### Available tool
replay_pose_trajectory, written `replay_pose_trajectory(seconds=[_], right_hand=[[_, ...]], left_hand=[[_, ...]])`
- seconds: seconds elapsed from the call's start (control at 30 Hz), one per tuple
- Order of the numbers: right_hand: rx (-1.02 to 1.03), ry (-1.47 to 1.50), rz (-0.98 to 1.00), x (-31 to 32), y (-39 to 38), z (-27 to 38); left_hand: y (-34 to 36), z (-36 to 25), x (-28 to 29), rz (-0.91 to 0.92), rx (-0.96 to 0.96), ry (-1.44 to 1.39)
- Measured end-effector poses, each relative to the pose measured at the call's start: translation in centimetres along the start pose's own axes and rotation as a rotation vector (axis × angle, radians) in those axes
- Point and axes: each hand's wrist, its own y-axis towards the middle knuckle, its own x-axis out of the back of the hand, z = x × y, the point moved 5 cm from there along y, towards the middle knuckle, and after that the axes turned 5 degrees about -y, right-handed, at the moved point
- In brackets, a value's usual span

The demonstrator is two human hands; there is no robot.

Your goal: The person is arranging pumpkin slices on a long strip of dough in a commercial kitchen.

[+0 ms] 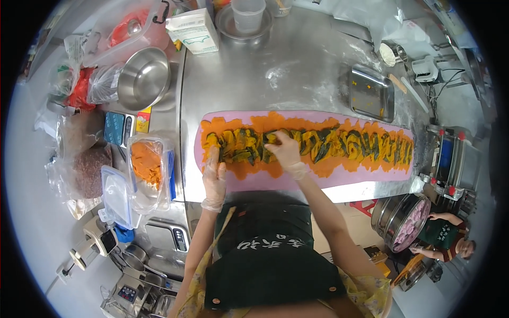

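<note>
A long pink dough sheet point(344, 181) lies across the steel table, spread with an orange layer point(246, 170) and a band of yellow and dark green pieces point(355, 146). My gloved left hand point(214, 177) is at the band's left end, fingers stretched out, their tips touching the filling. My gloved right hand point(285, 153) bends over the band right of it, fingertips closed among the dark pieces; what lies between them is too small to make out.
A tub of orange paste point(147, 161), steel bowl point(143, 79) and carton point(192, 31) stand left and back. A steel tray point(371, 94) lies back right. A rolling machine point(445, 159) and steamer point(400, 222) are at right, where another person point(448, 238) works.
</note>
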Motion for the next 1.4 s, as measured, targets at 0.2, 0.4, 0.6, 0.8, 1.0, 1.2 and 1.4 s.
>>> replay_pose_trajectory(seconds=[0.2, 0.4, 0.6, 0.8, 1.0, 1.2, 1.4], right_hand=[[-0.101, -0.185, -0.093, -1.2, -3.4, 1.7], [0.526, -0.660, -0.160, -4.5, -7.1, 2.5], [0.551, -0.750, -0.017, -4.8, -7.4, 1.6], [0.131, -0.474, -0.470, 13.3, -2.3, -2.9], [-0.295, -0.530, -0.785, 33.7, 5.2, -17.0], [-0.408, -0.824, -0.391, 35.7, 12.9, -25.7], [-0.478, -0.590, -0.355, 33.3, 15.4, -24.4]], left_hand=[[0.6, -0.5, -0.9, 0.108, -0.193, 0.085], [3.2, -3.7, -6.6, 0.392, -0.489, 0.274], [4.1, -1.9, -10.9, 0.582, -0.656, 0.657], [4.8, -4.6, -8.1, 0.506, -0.576, 0.534], [3.4, -5.3, -5.2, 0.179, -0.313, 0.297], [0.5, -7.5, -7.3, 0.003, -0.142, 0.236], [-1.4, -9.2, -11.4, -0.025, -0.075, 0.267]])
